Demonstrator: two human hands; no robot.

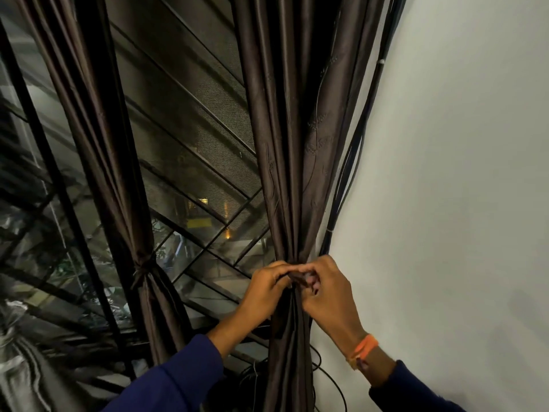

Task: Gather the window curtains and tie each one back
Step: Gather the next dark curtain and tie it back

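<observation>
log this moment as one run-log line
step: tying right dark brown satin curtain | left hand, right hand: both pinch dark brown tie-back strip | left brown curtain: already tied

No readable text, label or number anywhere on curtains, window or wall.

A plain white wall (460, 173) fills the right half of the frame. A window (190, 138) with a dark metal grille (59, 185) and fine mesh takes the left and centre, with small warm lights outside at centre. Dark cables (353, 162) run down the wall's edge
</observation>
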